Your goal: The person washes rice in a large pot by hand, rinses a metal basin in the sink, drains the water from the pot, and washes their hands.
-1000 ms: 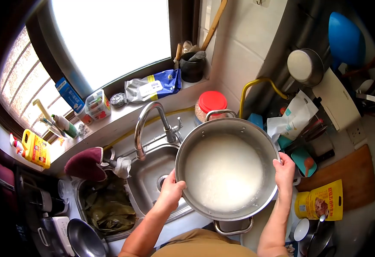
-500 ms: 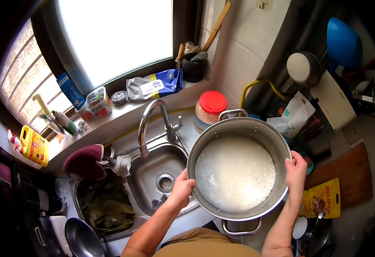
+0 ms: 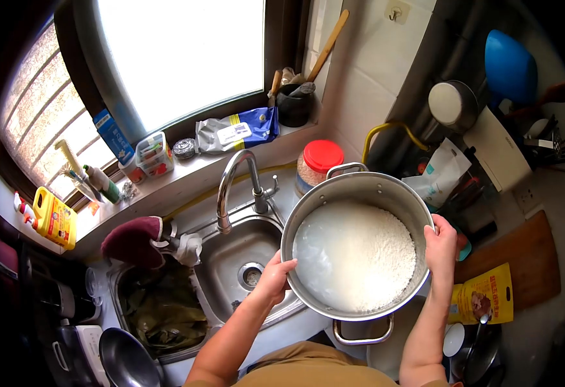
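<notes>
1 steel pot (image 3: 353, 188) held over the counter (image 3: 282, 333), right of the sink (image 3: 224, 264). Left grip (image 3: 274, 277) clasps the left rim, thumb over the lip; right grip (image 3: 442, 244) clasps the right rim. Gap shows between pot and faucet (image 3: 223, 198); red-lidded jar (image 3: 323, 155) close past the far rim. Mouth up, leaning left: cloudy water (image 3: 321, 248) pooled left, rice (image 3: 391, 258) banked right. Handle-to-handle line runs front to back.

I record a kitchen, as shown by the two-basin sink (image 3: 221, 264) and curved tap (image 3: 254, 177) by a window (image 3: 182, 58), the metal pot (image 3: 360, 185) of rice (image 3: 391, 267) and cloudy water (image 3: 318, 248) before me, a frying pan (image 3: 127, 358), and a wooden chopping board (image 3: 533, 258).
</notes>
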A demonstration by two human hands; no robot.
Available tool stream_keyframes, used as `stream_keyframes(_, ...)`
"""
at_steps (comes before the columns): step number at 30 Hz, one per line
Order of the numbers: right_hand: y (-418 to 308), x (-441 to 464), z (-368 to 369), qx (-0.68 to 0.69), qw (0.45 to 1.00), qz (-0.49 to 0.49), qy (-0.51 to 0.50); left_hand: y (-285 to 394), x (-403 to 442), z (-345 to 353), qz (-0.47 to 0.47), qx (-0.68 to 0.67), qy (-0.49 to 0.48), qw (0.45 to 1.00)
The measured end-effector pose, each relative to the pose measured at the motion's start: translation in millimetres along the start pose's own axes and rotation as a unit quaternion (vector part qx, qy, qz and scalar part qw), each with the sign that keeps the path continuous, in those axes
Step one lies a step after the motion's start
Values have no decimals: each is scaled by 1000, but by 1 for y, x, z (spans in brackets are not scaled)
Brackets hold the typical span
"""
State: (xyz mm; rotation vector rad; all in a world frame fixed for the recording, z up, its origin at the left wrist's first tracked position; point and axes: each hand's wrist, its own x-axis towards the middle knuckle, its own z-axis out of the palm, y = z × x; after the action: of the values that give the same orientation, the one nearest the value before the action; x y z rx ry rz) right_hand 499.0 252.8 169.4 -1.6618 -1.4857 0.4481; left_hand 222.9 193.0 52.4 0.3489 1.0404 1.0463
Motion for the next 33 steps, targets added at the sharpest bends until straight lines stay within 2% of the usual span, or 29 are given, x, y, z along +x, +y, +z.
stream_keyframes(4, -3, 5, -1, -30, 999, -4, -15, -3, -5, 4, 11, -46, 5, 999)
stream_keyframes(9, -7, 10, -3, 1, 998, -5, -66, -11, -10, 7, 6, -82, 15, 996)
stream_keyframes(12, -7, 7, -2, 29, 998, -25, -56, -21, -14, 9, 19, -108, 29, 994)
stream_keyframes(16, -19, 0, -9, 14, 996, -7, -82, -22, -17, 10, 17, -125, 27, 992)
stream_keyframes(19, -17, -4, -6, 18, 997, -6, -69, -22, -15, 4, 21, -115, 17, 993)
stream_keyframes(21, -13, -4, -4, 7, 998, -38, -47, -17, -12, 1, -39, -159, -7, 987)
stream_keyframes(24, -10, -7, -3, -12, 998, -56, -34, -17, -12, 2, 0, -141, -14, 990)
stream_keyframes(31, -5, -12, 1, -11, 998, -64, -17, -18, -7, -10, -21, -130, -1, 991)
stream_keyframes(33, -8, -12, 3, -7, 995, -98, -20, -20, -2, -19, -30, -162, -22, 986)
